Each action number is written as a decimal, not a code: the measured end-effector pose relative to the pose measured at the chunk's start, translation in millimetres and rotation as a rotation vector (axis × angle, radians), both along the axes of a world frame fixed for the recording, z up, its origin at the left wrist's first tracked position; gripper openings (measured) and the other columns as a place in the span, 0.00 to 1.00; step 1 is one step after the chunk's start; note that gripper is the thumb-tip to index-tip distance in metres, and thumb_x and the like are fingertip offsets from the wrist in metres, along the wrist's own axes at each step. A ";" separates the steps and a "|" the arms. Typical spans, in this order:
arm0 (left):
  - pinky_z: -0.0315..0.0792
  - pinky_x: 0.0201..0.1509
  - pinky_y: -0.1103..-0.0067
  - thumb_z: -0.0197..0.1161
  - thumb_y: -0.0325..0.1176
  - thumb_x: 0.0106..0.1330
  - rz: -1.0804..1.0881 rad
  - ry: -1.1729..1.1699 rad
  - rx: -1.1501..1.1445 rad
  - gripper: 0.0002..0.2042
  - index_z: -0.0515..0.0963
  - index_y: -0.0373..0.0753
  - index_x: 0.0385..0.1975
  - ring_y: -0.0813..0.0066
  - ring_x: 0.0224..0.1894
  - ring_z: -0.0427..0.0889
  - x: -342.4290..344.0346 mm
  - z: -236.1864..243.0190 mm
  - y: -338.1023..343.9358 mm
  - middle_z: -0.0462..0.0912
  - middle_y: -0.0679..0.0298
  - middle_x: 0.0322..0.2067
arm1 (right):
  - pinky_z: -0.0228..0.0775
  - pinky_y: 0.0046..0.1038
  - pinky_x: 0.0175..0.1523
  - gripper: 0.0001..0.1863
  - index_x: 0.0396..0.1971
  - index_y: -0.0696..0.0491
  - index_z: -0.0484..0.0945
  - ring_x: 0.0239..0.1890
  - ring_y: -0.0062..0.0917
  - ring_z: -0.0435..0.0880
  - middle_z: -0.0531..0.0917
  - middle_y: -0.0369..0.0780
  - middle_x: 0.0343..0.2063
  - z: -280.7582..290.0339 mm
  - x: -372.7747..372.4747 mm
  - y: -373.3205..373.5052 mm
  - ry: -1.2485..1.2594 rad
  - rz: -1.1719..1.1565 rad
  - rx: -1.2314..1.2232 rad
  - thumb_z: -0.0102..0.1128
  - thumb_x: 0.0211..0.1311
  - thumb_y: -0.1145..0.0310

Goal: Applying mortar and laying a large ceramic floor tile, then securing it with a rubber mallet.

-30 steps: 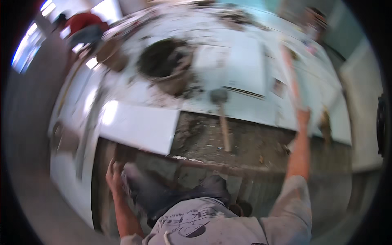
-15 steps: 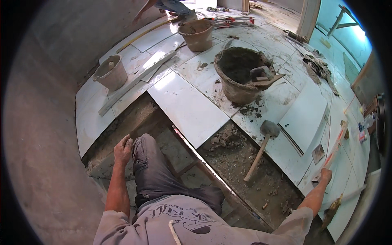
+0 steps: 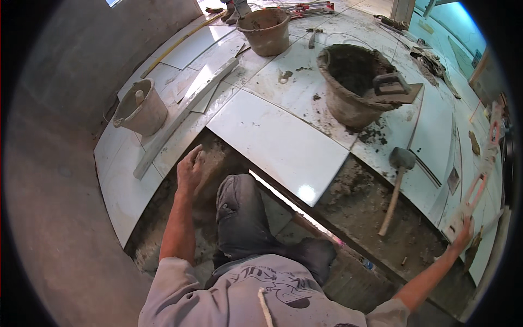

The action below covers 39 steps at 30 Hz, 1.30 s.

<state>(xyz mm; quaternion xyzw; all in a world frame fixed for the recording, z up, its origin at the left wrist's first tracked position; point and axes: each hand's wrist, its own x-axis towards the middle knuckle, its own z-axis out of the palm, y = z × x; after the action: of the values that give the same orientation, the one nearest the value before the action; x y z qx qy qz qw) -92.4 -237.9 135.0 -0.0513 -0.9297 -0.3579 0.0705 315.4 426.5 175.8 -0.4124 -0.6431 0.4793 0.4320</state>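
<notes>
My right hand [image 3: 463, 235], out at the right, is closed on the near end of a long spirit level [image 3: 479, 188], which slants up and away over the tiles. My left hand [image 3: 190, 168] holds nothing; its fingers are loosely bent and apart, above the dirt strip beside a white floor tile [image 3: 275, 139]. That large tile lies ahead of my bent knee. A rubber mallet [image 3: 402, 159] with a wooden handle rests with its head on the tiles and its handle over the mortar bed [image 3: 359, 201].
A mortar bucket [image 3: 348, 106] carries a float [image 3: 395, 90] across its rim. Other buckets stand at the left [image 3: 143, 117] and back [image 3: 267, 34]. A long straight bar [image 3: 185, 117] lies on tiles near the left wall. Loose tiles [image 3: 433, 136] lie at right. A person's legs [image 3: 237, 10] show far back.
The view has shifted. My right hand has brought the level more fully into view at the right. My left hand has moved forward, toward the tile edge. The far person now shows only legs.
</notes>
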 end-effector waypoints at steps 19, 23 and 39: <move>0.71 0.55 0.72 0.60 0.29 0.61 -0.296 0.246 0.120 0.14 0.76 0.39 0.48 0.59 0.50 0.76 -179.6 -104.6 -98.4 0.77 0.58 0.49 | 0.67 0.32 0.45 0.17 0.40 0.58 0.74 0.36 0.34 0.76 0.77 0.46 0.33 15.0 -194.7 -377.7 -0.777 0.313 0.480 0.56 0.57 0.61; 0.71 0.55 0.72 0.60 0.28 0.60 -0.271 0.294 0.055 0.15 0.76 0.40 0.48 0.60 0.51 0.76 -178.2 -101.4 -87.2 0.77 0.59 0.49 | 0.68 0.34 0.43 0.16 0.39 0.59 0.75 0.36 0.40 0.78 0.77 0.47 0.33 -9.9 -248.4 -370.5 -0.758 0.602 0.588 0.60 0.55 0.63; 0.69 0.57 0.72 0.61 0.32 0.60 -0.245 0.266 -0.049 0.15 0.77 0.38 0.47 0.59 0.53 0.74 -175.7 -101.3 -82.1 0.76 0.58 0.50 | 0.69 0.37 0.47 0.20 0.43 0.55 0.76 0.42 0.43 0.78 0.79 0.46 0.38 -53.5 -333.1 -332.2 -0.949 0.826 0.691 0.64 0.52 0.60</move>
<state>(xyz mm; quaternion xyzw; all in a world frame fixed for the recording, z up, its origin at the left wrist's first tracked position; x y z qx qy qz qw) -268.1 -320.0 33.7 -0.2130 -0.9074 -0.3310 0.1472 -17.6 94.3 122.3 -0.1386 -0.9802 0.1416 -0.0049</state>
